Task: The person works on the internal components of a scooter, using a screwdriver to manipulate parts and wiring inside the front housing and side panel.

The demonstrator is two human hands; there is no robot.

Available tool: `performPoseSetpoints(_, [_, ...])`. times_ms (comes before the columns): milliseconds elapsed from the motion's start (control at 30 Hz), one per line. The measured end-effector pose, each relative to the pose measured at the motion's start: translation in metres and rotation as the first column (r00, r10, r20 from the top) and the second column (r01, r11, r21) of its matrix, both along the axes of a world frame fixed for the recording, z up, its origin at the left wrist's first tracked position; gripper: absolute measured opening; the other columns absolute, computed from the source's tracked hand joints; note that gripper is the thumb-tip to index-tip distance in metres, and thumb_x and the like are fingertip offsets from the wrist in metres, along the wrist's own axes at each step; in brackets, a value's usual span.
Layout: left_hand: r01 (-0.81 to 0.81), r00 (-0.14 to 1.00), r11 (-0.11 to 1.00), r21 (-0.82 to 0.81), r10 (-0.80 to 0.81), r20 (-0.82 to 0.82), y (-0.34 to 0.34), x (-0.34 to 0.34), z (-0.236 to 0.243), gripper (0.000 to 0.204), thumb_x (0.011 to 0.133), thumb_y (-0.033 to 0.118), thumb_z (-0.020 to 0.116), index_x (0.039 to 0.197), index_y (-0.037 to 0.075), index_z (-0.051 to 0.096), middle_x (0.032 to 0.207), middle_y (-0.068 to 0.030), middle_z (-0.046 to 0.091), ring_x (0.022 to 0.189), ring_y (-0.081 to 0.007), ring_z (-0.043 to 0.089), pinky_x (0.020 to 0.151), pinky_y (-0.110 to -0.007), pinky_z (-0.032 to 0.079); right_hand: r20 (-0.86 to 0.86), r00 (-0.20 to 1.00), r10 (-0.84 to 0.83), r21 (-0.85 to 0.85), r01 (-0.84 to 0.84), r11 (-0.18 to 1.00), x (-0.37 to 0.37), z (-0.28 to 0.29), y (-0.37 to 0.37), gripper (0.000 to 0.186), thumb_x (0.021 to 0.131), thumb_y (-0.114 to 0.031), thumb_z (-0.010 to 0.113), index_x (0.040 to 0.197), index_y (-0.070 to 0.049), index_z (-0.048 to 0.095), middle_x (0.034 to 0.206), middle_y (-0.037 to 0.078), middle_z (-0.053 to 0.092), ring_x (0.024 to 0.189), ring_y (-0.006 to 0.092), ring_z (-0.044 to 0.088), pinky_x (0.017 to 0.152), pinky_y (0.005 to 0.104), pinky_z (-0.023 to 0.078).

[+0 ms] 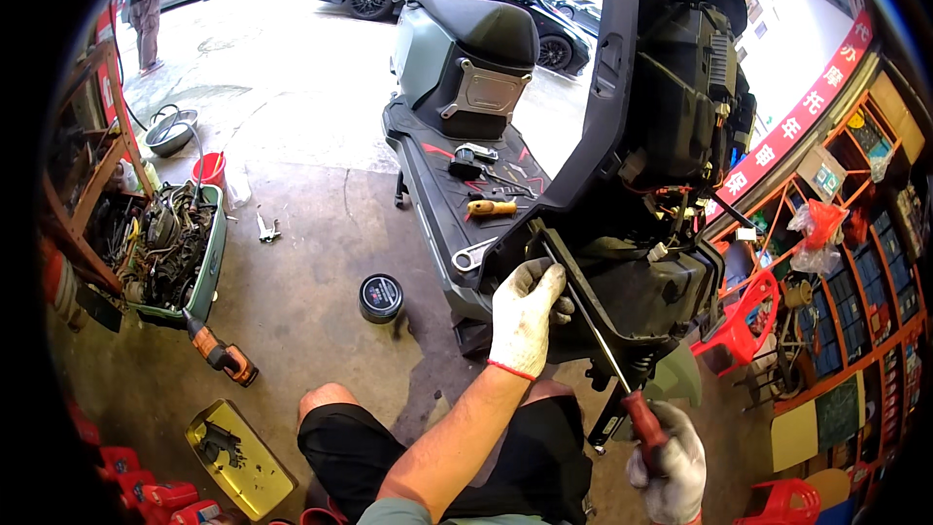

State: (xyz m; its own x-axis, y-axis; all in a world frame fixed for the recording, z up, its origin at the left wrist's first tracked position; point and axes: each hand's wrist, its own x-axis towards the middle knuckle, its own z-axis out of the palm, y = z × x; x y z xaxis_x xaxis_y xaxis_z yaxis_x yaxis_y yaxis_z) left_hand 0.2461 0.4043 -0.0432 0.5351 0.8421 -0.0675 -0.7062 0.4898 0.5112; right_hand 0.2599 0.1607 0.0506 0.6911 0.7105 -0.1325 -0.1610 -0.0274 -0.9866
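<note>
Right hand [673,467], in a pale work glove, wrapped around the red handle of a long screwdriver [642,416], fingers curled about the grip and wrist close to the lower edge of the view, most of its forearm out of sight. The tool lies with its handle in this hand and its slim metal shaft slanting up and to the hand's left; it is probably light and rigid, the shaft unlikely to bend in ordinary use. The thick handle appears the proper place to take hold; the smooth shaft would likely turn or slide in a gloved palm. Left hand [528,316], also gloved, lies up and to the left of the right one, fingers bent beside the far end of the shaft; whether they pinch it or merely rest against the adjoining scooter edge cannot be told. Its bare forearm rises obliquely from below, wrist nearly straight. Just right of the left hand runs a dark trim strip [593,303], presumably stiff plastic that could crack or scratch if levered. Beyond the left hand, up and to its left, a ring spanner [474,255] and a yellow-handled tool [492,207] lie on the scooter's footboard [425,196]; farther left, on the floor, stands a round black tin [381,297].
</note>
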Motion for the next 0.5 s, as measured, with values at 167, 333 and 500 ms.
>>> performPoseSetpoints(167, [0.031, 0.999, 0.999, 0.025, -0.031, -0.009, -0.002, 0.003, 0.009, 0.021, 0.096, 0.016, 0.063, 0.110, 0.001, 0.062, 0.085, -0.0028, 0.065, 0.063, -0.0084, 0.060, 0.055, -0.021, 0.048, 0.802, 0.594, 0.067, -0.096, 0.018, 0.995, 0.005, 0.000, -0.001, 0.049, 0.090, -0.017, 0.069, 0.131, 0.003, 0.054, 0.111, 0.010, 0.063, 0.079, 0.0095, 0.057, 0.070, 0.0212, 0.045])
performPoseSetpoints(333, [0.097, 0.987, 0.990, 0.100, -0.083, -0.137, 0.008, -0.026, -0.015, 0.023, 0.096, 0.013, 0.061, 0.115, -0.001, 0.059, 0.089, -0.0070, 0.066, 0.067, -0.0098, 0.061, 0.057, -0.022, 0.050, 0.119, 0.985, -0.128, 0.053, 0.122, 0.991, -0.001, 0.007, 0.009, 0.053, 0.087, -0.019, 0.068, 0.132, 0.005, 0.054, 0.115, 0.011, 0.063, 0.071, 0.0119, 0.056, 0.063, 0.0232, 0.045])
performPoseSetpoints(500, [-0.170, 0.941, 0.969, 0.178, 0.213, -0.263, 0.025, -0.119, -0.063, 0.017, 0.098, 0.011, 0.058, 0.111, 0.000, 0.060, 0.083, -0.0049, 0.065, 0.066, -0.0100, 0.059, 0.061, -0.024, 0.048, 0.221, 0.967, 0.128, -0.103, -0.107, 0.989, 0.007, 0.000, 0.014, 0.064, 0.093, -0.032, 0.064, 0.141, 0.005, 0.047, 0.136, 0.017, 0.059, 0.096, 0.0172, 0.064, 0.069, 0.0247, 0.047])
